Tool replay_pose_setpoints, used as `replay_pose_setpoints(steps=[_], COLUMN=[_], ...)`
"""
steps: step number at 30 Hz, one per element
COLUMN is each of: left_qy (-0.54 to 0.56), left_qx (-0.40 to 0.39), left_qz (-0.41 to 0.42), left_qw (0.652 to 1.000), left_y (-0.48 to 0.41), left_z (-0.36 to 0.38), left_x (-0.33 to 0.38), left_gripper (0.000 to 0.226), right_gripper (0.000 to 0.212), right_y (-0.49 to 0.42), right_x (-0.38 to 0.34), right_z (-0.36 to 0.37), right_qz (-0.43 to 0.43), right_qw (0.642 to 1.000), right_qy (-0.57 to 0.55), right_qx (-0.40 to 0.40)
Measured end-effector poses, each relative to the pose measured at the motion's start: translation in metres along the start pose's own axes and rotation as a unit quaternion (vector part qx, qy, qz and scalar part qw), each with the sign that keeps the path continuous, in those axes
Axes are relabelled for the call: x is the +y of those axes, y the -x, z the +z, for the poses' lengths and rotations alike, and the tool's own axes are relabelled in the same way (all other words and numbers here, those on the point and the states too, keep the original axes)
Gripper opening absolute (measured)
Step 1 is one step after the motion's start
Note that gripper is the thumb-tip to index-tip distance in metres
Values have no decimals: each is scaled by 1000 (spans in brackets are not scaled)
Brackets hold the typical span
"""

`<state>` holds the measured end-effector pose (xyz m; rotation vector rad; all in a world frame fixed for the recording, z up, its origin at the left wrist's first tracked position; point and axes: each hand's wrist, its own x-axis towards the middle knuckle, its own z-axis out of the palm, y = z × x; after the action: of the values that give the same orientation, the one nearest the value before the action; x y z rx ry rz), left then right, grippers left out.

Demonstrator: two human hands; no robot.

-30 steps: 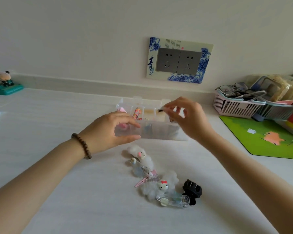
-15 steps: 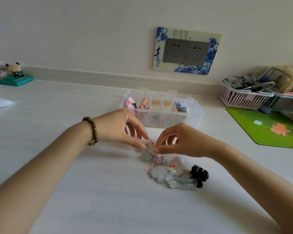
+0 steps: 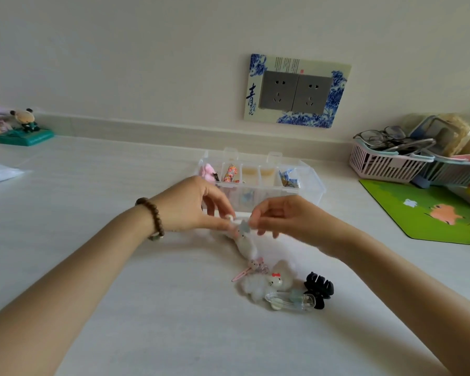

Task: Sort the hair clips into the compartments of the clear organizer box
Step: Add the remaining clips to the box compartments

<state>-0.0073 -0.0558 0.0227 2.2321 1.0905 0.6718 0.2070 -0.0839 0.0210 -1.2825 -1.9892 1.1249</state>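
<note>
1. Left hand (image 3: pixel 193 206), beaded bracelet (image 3: pixel 151 217) at the wrist: thumb and forefinger pinch the upper end of a fluffy white clip (image 3: pixel 244 244).
2. Right hand (image 3: pixel 288 218): fingertips pinch the same end from the opposite side.
3. Fluffy white clip: just in front of the near wall of the clear organizer box (image 3: pixel 277 194), tilted, with its lower end close to a pink snap clip (image 3: pixel 251 268). Contact with the counter cannot be told.
4. Organizer: behind both hands, with pink, patterned and blue items in its back compartments.
5. Loose pile, bunched nearer the viewer: pink snap clip, fluffy Hello Kitty clip (image 3: pixel 266 283), clear clip (image 3: pixel 291 301), black claw clip (image 3: pixel 319 290).
6. White countertop (image 3: pixel 92 185): spreads wide to the left.
7. Right edge: green mat (image 3: pixel 432 213) and pink basket (image 3: pixel 385 164), well apart from the organizer.
</note>
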Motion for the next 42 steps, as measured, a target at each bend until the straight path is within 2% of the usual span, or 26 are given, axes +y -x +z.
replay_pose_setpoints(steps=[2, 4, 6, 8, 12, 14, 17, 18, 20, 22, 23, 26, 30, 36, 42], left_qy=[26, 10, -50, -115, -163, -176, -167, -163, -167, -171, -170, -155, -143, -137, -133], left_qx=[102, 175, 222, 239, 192, 162, 160, 164, 162, 164, 166, 166, 171, 175, 168], left_qz=[24, 46, 51, 57, 36, 28, 27, 29, 31, 30, 29, 27, 22, 17, 14], left_qw=[994, 983, 972, 962, 967, 970, 973, 972, 972, 971, 971, 973, 975, 975, 977], left_y=[-6, -13, -16, -17, -17, -17, -17, -17, -18, -18, -18, -17, -15, -15, -14], left_z=[-2, -4, -4, -3, 5, 8, 10, 10, 10, 12, 13, 14, 16, 18, 17], left_x=[-3, -13, -25, -35, -47, -49, -48, -48, -49, -50, -50, -50, -49, -50, -49], left_gripper=[20, 33, 48, 58, 74, 77, 79, 79, 78, 75, 74, 74, 75, 76, 76], right_gripper=[11, 13, 19, 22, 21, 20, 14, 12, 9, 11, 13, 19, 17, 19, 13], right_y=[-10, -26, -44, -62, -87, -87, -63, -51, -22, 1, 9, 17, 15, 11, 3], right_x=[-6, -12, -15, -14, -4, -1, -10, -14, -18, -15, -11, 1, 8, 11, 15], right_z=[-14, -31, -46, -54, -50, -48, -41, -37, -27, -18, -15, -7, 0, 6, -1], right_qz=[-22, -49, -73, -84, -44, -48, -109, -113, -68, -15, -2, 12, 18, 26, 49], right_qw=[996, 984, 968, 962, 967, 954, 957, 969, 992, 988, 983, 982, 987, 989, 998], right_qy=[-42, -31, 0, 37, 143, 211, 186, 149, 99, 125, 146, 165, 150, 143, 43], right_qx=[72, 170, 239, 259, 208, 206, 196, 159, 37, -84, -113, -96, -53, -41, 4])
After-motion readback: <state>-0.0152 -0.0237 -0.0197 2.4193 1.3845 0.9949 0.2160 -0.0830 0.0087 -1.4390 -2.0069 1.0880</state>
